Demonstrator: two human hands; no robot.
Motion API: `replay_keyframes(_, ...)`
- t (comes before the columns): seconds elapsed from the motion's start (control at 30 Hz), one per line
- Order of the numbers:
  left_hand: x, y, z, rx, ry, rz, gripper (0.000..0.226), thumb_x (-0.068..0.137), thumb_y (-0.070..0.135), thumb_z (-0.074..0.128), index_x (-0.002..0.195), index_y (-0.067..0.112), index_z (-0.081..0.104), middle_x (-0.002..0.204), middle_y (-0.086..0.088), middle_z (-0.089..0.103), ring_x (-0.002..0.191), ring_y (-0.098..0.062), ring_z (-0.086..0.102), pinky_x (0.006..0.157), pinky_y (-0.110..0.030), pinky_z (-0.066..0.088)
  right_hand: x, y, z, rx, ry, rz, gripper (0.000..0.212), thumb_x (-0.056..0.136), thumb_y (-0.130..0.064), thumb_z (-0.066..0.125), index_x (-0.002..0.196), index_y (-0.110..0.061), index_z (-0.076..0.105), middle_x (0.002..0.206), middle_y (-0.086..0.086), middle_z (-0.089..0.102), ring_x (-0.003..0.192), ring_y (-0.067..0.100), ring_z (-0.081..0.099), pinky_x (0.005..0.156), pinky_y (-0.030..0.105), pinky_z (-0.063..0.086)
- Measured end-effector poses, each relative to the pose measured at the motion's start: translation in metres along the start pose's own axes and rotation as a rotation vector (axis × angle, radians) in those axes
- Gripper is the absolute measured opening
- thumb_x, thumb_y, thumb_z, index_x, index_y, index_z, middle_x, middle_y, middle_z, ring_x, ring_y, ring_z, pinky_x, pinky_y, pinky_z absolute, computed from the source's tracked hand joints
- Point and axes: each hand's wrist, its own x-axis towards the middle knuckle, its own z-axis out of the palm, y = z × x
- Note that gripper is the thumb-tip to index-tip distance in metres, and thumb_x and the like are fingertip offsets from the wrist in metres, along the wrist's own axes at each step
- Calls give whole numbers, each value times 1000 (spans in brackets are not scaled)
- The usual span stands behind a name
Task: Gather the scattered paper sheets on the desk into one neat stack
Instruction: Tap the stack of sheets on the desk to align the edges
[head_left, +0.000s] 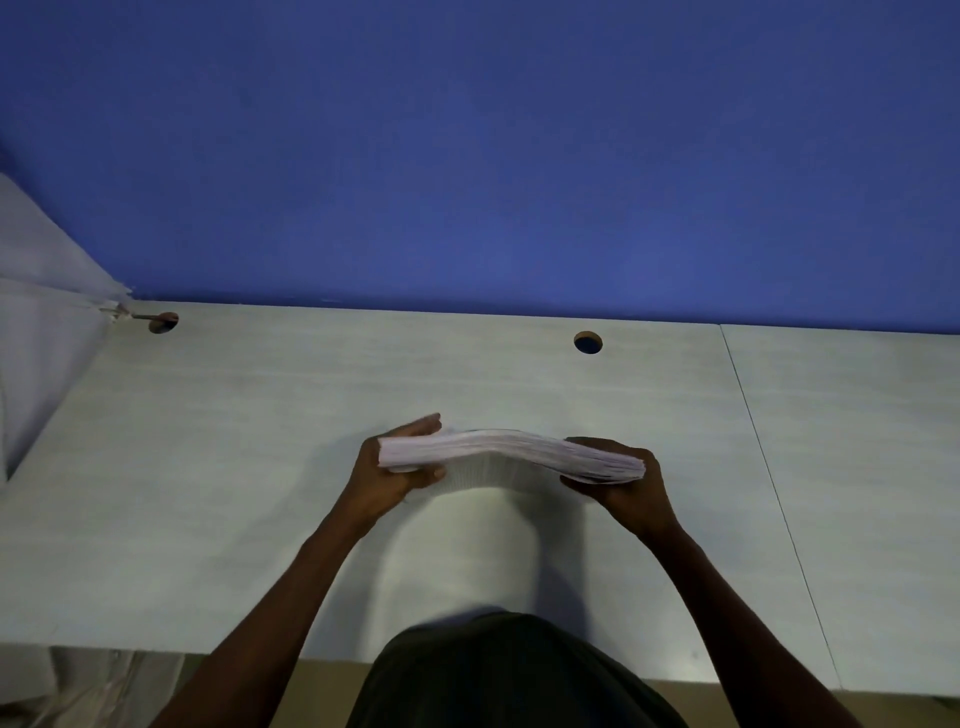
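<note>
Stack (511, 456) held edgewise between both hands (387, 475).

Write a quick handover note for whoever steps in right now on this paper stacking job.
Left hand: grips the left end of the thick white paper stack.
Right hand: grips the right end.
The stack stands on edge on the pale wood-grain desk, bowed in the middle.
Done: sheets gathered; no loose ones in view.
Left: square the edges and lay the stack flat.

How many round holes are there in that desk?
2. One hole is at the back left corner, beside the white cloth. The other hole is at the back, right of the middle, beyond the paper stack. More may lie outside the picture.
</note>
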Motion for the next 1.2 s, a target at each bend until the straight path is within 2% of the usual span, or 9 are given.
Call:
replay_keyframes(0.1,0,-6,9,94,142,-13,32,72,26,90,96,8,76,81,-7,76,73,-24,74,59,-33,55,-1,-1,4,-98,19,-18,40,80,-14,91,114,-31,78,108,-27,76,104,1,74,90,31,60)
replay_keyframes(0.2,-2,-1,22,108,199,45,15,83,15,84,76,15,71,60,9,66,56,-3,61,54,-21,45,-2,5,8,-126,70,7,28,81,-12,90,107,-16,81,90,-37,73,90,-11,72,78,16,55)
replay_keyframes(0.4,5,24,26,71,216,31,21,83,15,83,103,16,75,81,10,75,80,-14,75,54,-24,56,22,-11,3,-161,199,-9,27,79,-17,91,98,-2,81,89,3,79,77,8,74,65,26,60)
replay_keyframes(0.53,10,44,17,6,256,10,43,71,10,91,108,16,70,94,6,73,83,1,71,68,-17,58,24,-23,-8,10,209,-11,41,75,-10,93,110,-18,74,99,-13,74,85,-12,70,72,9,56)
replay_keyframes(0.63,5,34,12,-38,177,-34,57,64,-5,90,112,21,75,101,7,77,91,-8,74,68,-26,61,19,-15,-6,78,132,56,48,68,-2,96,107,-23,77,100,-13,79,95,0,75,78,21,60)
replay_keyframes(0.77,1,19,12,-19,197,-136,34,65,-6,89,91,13,78,82,-1,77,83,-21,71,53,-31,56,18,8,9,27,75,183,33,66,-2,96,93,-16,82,86,-7,81,85,10,77,74,37,59)
replay_keyframes(0.9,6,25,8,8,222,-171,25,67,7,93,84,19,78,83,-4,79,82,-24,75,62,-60,58,27,6,4,-2,129,177,38,65,-12,99,99,-10,82,92,0,81,90,13,77,77,37,63)
replay_keyframes(1.03,12,33,3,2,237,-152,37,60,16,97,91,13,77,89,-14,77,84,-32,72,63,-49,57,35,-9,-9,27,97,104,37,68,-5,96,99,-16,80,89,-15,76,82,-9,72,70,12,56)
replay_keyframes(1.2,5,33,-3,51,164,24,73,58,-4,94,125,15,70,104,0,78,96,-14,74,75,-29,63,29,5,-8,-64,-3,164,44,63,-8,99,98,-28,80,92,-18,79,91,1,76,76,25,60)
